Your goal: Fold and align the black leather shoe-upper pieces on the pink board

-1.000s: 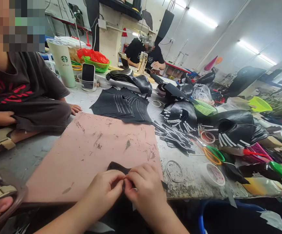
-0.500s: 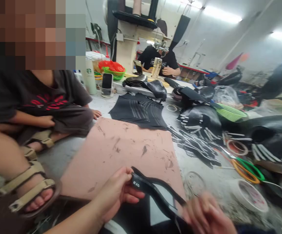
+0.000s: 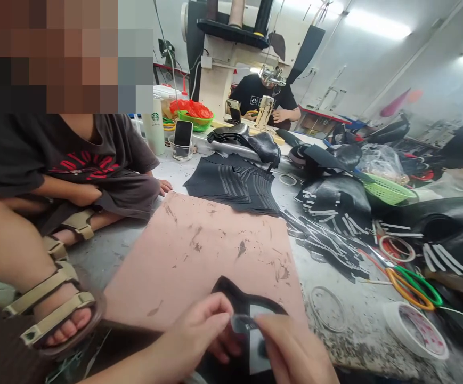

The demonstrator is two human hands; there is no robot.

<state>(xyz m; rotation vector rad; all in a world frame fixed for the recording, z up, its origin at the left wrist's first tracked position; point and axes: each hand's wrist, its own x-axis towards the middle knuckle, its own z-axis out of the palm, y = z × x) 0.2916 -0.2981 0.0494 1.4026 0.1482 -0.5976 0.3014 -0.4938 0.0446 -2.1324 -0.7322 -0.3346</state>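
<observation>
At the near edge of a pink work board (image 3: 199,245), my left hand (image 3: 203,328) pinches the edge of a curved black leather piece (image 3: 227,288). My right hand (image 3: 295,344) pinches the same edge a little to the right, its fingers blurred. Between my fingertips a small dark tab of the piece shows faint pale marks. Below it, a light grey patch (image 3: 257,354) shows on the piece. My hands cover much of the piece, and its lower part is in shadow.
A person's sandalled foot (image 3: 63,314) is left of the board. Black cut panels (image 3: 231,184) lie beyond it. On the right are thin black strips (image 3: 327,245), scissors (image 3: 411,288) and a white tape roll (image 3: 415,330). Another person (image 3: 265,101) sits behind a sewing machine (image 3: 219,74).
My right hand has moved up and left, closer to my left hand along the black piece's edge. The piece's top edge now lies over the board. The view has shifted slightly.
</observation>
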